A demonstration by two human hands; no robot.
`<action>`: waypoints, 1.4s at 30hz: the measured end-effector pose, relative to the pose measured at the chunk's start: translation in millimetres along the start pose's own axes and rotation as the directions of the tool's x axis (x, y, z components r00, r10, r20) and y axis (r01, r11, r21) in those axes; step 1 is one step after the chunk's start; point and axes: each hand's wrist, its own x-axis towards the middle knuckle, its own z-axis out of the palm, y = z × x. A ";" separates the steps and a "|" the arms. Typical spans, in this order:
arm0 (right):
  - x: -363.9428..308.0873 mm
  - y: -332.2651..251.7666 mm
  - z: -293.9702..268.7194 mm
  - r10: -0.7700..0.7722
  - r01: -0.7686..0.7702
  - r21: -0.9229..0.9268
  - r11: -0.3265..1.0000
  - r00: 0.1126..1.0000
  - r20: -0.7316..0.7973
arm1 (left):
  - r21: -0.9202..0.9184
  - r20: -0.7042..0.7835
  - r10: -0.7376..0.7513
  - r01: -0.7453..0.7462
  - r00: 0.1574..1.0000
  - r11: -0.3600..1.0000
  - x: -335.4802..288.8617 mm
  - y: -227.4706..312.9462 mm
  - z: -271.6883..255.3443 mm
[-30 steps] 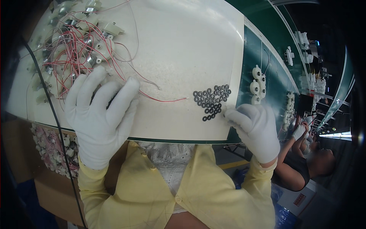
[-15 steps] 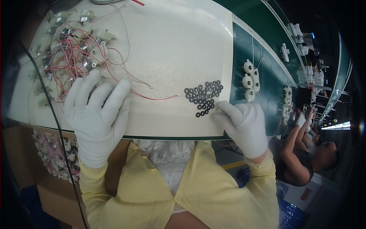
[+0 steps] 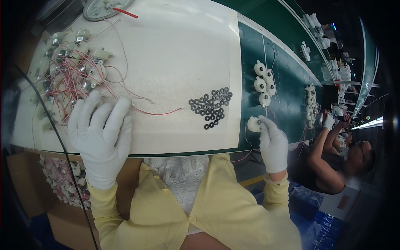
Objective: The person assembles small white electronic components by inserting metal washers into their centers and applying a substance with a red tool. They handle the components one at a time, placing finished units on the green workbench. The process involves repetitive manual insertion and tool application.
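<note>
Right hand (image 3: 273, 146): fingertips touching white part (image 3: 253, 124) at its 11 o'clock; pinch unclear. Left hand (image 3: 100, 139): fingers loosely spread, grip hidden. Judged best: gentle, square pressure, lead (image 3: 251, 145) slack.

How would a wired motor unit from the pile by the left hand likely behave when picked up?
A wired motor unit might feel heavy for its size, judging by the metal cylinders showing in that cluster. The thin red wires curve and cross, so they look floppy and could snag. Its uneven shape would probably discourage rolling.
</note>
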 end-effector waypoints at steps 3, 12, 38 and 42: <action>0.1 -12.5 -5.7 0.024 -0.015 0.095 0.995 0.996 -0.090 | -0.022 -0.037 0.019 -0.020 0.999 1.000 -5.3 -4.0 3.1; 4.6 -6.7 8.9 -0.183 0.172 -0.074 0.982 0.965 -0.189 | 0.044 -0.095 0.018 -0.014 0.995 0.999 -9.9 -4.3 -4.0; 10.3 -42.5 5.6 -0.129 0.173 0.280 0.944 0.977 -0.169 | -0.031 0.234 0.112 -0.107 0.966 0.994 -14.8 -13.8 -33.8; 14.5 -60.4 21.0 -0.299 0.329 0.449 0.831 0.944 -0.140 | -0.111 0.321 0.197 -0.170 0.926 0.979 4.0 -20.5 -48.8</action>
